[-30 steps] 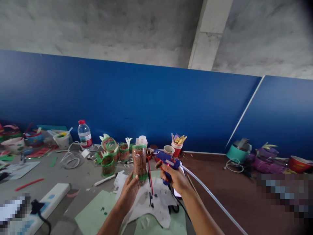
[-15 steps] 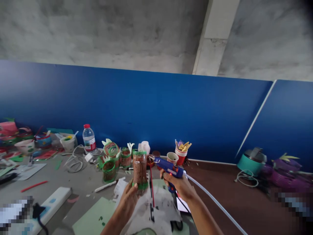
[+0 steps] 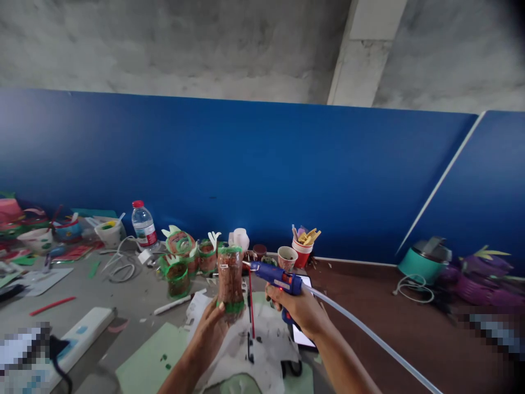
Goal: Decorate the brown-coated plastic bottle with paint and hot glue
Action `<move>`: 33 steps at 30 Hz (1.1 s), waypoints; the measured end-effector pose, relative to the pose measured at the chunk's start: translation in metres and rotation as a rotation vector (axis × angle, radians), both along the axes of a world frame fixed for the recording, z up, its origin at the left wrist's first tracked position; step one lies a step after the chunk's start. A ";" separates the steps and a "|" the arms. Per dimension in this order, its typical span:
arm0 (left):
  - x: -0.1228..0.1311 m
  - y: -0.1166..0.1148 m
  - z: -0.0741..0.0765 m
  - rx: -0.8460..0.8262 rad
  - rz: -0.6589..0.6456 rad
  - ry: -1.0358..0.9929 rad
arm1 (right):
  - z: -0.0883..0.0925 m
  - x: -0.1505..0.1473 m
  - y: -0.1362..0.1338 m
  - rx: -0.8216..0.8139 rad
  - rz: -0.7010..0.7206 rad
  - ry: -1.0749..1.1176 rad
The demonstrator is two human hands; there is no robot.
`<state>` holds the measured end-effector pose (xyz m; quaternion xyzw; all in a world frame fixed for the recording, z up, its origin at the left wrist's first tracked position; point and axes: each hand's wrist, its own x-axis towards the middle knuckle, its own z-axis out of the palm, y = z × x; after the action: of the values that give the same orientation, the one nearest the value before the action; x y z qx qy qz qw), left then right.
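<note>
I can't see the back of the brown jar (image 3: pixel 230 273), and I can't tell if there is anything inside it. Most of the left hand's (image 3: pixel 213 323) fingers are hidden behind the jar, too. Both arms are cut off at the bottom, and a blurry patch (image 3: pixel 24 350) covers something far to the left of the jar.

The jar stands up in the left hand. The thumb presses low on its front, by the green bottom edge. To the right of the jar, the right hand (image 3: pixel 301 306) has its fingers curled around a blue glue gun (image 3: pixel 276 276). The gun's tip is just beside the jar's upper right side; I can't tell if they touch. A long, see-through tube (image 3: pixel 369 334) comes out of the gun's back.

Left of the jar sits a green and brown tub (image 3: pixel 178 280). Farther left, a white cup (image 3: pixel 110 236) has something yellow in it. Right of the jar, a red and white cup (image 3: pixel 302 255) holds yellow and purple things. The paper cup (image 3: pixel 287 258) beside it has dark specks inside, too small to name.
</note>
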<state>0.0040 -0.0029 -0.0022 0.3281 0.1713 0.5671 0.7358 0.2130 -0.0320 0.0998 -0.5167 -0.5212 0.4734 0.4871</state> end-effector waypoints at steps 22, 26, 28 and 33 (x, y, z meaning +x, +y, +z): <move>0.001 -0.007 0.015 0.041 -0.020 -0.022 | 0.001 -0.013 -0.004 -0.050 -0.024 -0.063; 0.001 -0.007 0.013 0.051 -0.015 -0.027 | -0.002 -0.013 -0.003 -0.036 -0.009 -0.055; 0.001 -0.006 0.012 0.060 -0.019 -0.024 | -0.003 -0.013 -0.003 -0.042 -0.004 -0.046; 0.000 -0.005 0.009 0.059 -0.019 -0.003 | -0.005 -0.013 -0.003 -0.067 -0.031 -0.054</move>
<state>0.0039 -0.0076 0.0067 0.3503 0.1504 0.5654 0.7315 0.2000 -0.0348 0.0949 -0.5534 -0.5100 0.4689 0.4624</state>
